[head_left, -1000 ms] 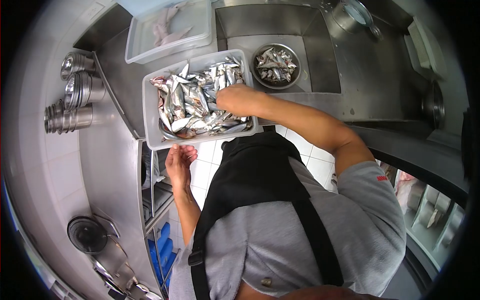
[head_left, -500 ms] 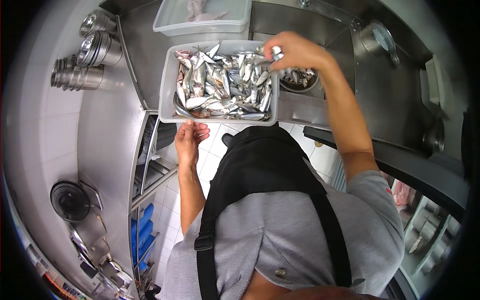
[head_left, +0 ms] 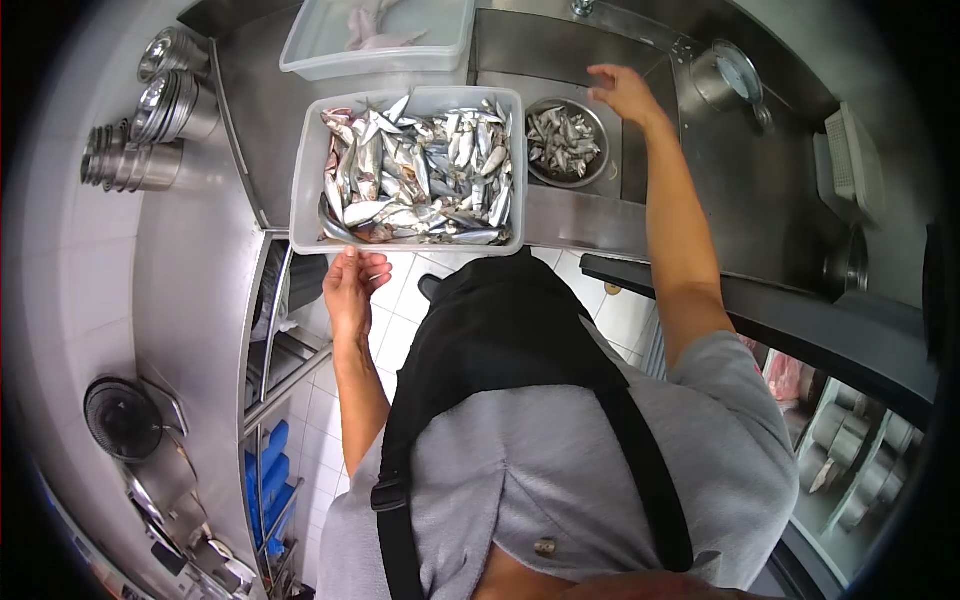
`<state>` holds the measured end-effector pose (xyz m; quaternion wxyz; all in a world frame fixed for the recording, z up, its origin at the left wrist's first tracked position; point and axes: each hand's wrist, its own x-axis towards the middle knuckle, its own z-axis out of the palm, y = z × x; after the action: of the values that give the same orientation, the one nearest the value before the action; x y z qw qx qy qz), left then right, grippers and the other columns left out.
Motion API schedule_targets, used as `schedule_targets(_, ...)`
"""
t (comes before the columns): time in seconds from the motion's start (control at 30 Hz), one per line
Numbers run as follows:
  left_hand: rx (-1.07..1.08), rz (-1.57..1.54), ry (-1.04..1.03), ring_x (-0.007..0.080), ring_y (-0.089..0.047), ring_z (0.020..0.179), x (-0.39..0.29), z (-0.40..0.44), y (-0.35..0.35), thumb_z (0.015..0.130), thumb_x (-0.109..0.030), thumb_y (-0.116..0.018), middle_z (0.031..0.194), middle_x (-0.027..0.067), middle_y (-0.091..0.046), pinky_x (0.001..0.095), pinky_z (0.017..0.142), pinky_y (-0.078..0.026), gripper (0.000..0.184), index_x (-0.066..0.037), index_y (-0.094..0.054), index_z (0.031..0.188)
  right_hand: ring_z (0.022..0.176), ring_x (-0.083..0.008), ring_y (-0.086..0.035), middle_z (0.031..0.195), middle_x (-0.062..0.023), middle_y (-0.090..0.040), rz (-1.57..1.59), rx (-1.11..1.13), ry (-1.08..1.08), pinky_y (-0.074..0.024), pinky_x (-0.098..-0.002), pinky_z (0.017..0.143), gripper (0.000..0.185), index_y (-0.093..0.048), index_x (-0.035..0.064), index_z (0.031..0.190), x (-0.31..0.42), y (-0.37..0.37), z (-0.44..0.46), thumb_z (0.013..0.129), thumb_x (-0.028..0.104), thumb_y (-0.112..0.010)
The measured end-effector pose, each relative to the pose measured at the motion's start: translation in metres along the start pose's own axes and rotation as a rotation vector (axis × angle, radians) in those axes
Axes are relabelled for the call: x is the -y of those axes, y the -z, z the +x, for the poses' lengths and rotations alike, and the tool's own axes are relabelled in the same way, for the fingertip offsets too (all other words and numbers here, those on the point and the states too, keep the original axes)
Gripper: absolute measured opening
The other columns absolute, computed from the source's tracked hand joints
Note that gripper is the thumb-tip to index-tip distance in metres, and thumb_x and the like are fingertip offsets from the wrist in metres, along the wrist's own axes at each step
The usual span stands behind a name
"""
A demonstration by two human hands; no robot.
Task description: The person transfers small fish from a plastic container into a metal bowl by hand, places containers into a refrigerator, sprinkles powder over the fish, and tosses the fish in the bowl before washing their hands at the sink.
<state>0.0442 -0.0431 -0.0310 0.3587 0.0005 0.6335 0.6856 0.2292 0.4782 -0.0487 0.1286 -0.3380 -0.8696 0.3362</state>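
Note:
A pale plastic tub (head_left: 304,190) full of small silvery fish (head_left: 405,180) stands at the counter's front edge. At its near left rim is my left hand (head_left: 352,290), thumb against the rim, fingers apart and holding nothing. To the right of the tub, a round metal bowl (head_left: 603,150) with fish pieces (head_left: 563,145) sits in the sink. Just beyond and to the right of this bowl my right hand (head_left: 625,94) hangs in the air with fingers apart and nothing visible in them.
Behind the tub is another clear tub (head_left: 450,35) with pale pieces. A metal pot (head_left: 715,80) stands at the back right, beside a white rack (head_left: 845,160). Stacked steel containers (head_left: 175,105) and a black round strainer (head_left: 122,418) are on the left.
My right hand has gone from among the fish in the tub, past the bowl to its far right side, letting go of the fish it held. My left hand remains at the rim.

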Motion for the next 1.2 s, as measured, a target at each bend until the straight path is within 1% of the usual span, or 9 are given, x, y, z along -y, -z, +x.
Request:
schedule_targets(0.17,-0.028,0.006,-0.003,0.0207,-0.069,0.072,-0.001,-0.001,-0.002,0.102,-0.033,-0.053,0.084,0.0134,-0.069,0.0323,0.067,-0.059,0.033,-0.001,-0.06,0.095,0.091,-0.0163,-0.067,0.105,-0.0094,-0.072,0.141,-0.032,0.175,-0.0518,-0.0297,0.084,0.032,-0.067,0.0035,0.116,0.113,0.021,-0.003,0.086,0.013,-0.07)
schedule_targets(0.33,-0.006,-0.049,-0.015,0.0216,-0.069,0.073,0.002,0.001,0.001,0.101,-0.032,-0.054,0.086,0.0144,-0.069,0.0322,0.067,-0.059,0.032,-0.001,-0.059,0.099,0.081,-0.0132,-0.064,0.094,-0.0079,-0.073,0.17,0.236,0.342,-0.0512,-0.0288,0.078,0.022,-0.071,0.0047,0.108,0.219,-0.058,-0.009,0.087,0.011,-0.069)
schedule_targets(0.43,-0.013,-0.056,-0.002,0.0204,-0.069,0.072,0.001,0.0,0.0,0.102,-0.032,-0.053,0.085,0.0134,-0.069,0.0311,0.067,-0.058,0.032,-0.001,-0.059,0.097,0.088,-0.0285,-0.067,0.098,-0.0152,-0.071,0.034,0.259,0.477,-0.052,-0.0379,0.083,0.022,-0.072,0.0083,0.105,0.249,-0.123,-0.005,0.084,0.011,-0.068)
schedule_targets(0.5,-0.005,-0.061,-0.013,0.02,-0.069,0.072,0.001,-0.001,0.0,0.102,-0.032,-0.053,0.085,0.013,-0.069,0.0308,0.067,-0.058,0.032,-0.001,-0.059,0.096,0.094,-0.0378,-0.066,0.098,-0.02,-0.07,-0.089,0.217,0.512,-0.0514,-0.0459,0.086,0.025,-0.071,0.0088,0.107,0.261,-0.159,0.001,0.085,0.012,-0.062)
schedule_targets(0.63,0.006,-0.07,-0.033,0.019,-0.069,0.072,-0.001,-0.002,-0.001,0.101,-0.033,-0.055,0.084,0.0119,-0.069,0.0305,0.066,-0.058,0.033,-0.002,-0.059,0.094,0.103,-0.0373,-0.062,0.105,-0.0221,-0.065,-0.251,0.178,0.495,-0.049,-0.0468,0.091,0.027,-0.07,0.0069,0.111,0.272,-0.195,0.009,0.09,0.011,-0.053)
schedule_targets(0.73,0.016,-0.084,-0.038,0.0185,-0.069,0.072,-0.001,-0.002,0.0,0.101,-0.034,-0.056,0.084,0.0113,-0.068,0.0307,0.066,-0.058,0.033,-0.002,-0.059,0.094,0.111,-0.0352,-0.058,0.115,-0.0202,-0.06,-0.406,0.162,0.64,-0.0472,-0.0459,0.094,0.028,-0.07,0.0088,0.113,0.268,-0.214,0.008,0.091,0.01,-0.052)
schedule_targets(0.77,0.017,-0.086,-0.039,0.0185,-0.068,0.072,-0.001,-0.002,0.0,0.101,-0.034,-0.056,0.084,0.0112,-0.068,0.0307,0.066,-0.058,0.034,-0.002,-0.059,0.094,0.11,-0.0369,-0.055,0.11,-0.0195,-0.059,-0.406,0.15,0.668,-0.0451,-0.0444,0.095,0.029,-0.069,0.0082,0.109,0.267,-0.218,0.007,0.088,0.004,-0.049)
schedule_targets(1.07,0.008,-0.094,-0.047,0.0187,-0.068,0.072,-0.001,-0.003,0.0,0.101,-0.034,-0.056,0.084,0.0114,-0.068,0.0308,0.066,-0.058,0.034,-0.001,-0.06,0.095,0.088,-0.0346,-0.063,0.097,-0.0163,-0.061,-0.278,0.207,0.751,-0.0504,-0.0417,0.078,0.018,-0.065,0.0035,0.097,0.249,-0.218,0.019,0.08,0.005,-0.065)
schedule_targets(1.2,0.005,-0.083,-0.032,0.0193,-0.069,0.072,0.0,-0.002,0.0,0.101,-0.035,-0.056,0.084,0.012,-0.069,0.0308,0.066,-0.058,0.034,-0.001,-0.06,0.096,0.074,-0.0205,-0.064,0.083,-0.0088,-0.066,0.109,0.153,0.652,-0.0512,-0.0342,0.067,0.018,-0.065,0.0049,0.098,0.241,-0.174,0.02,0.081,0.005,-0.069)
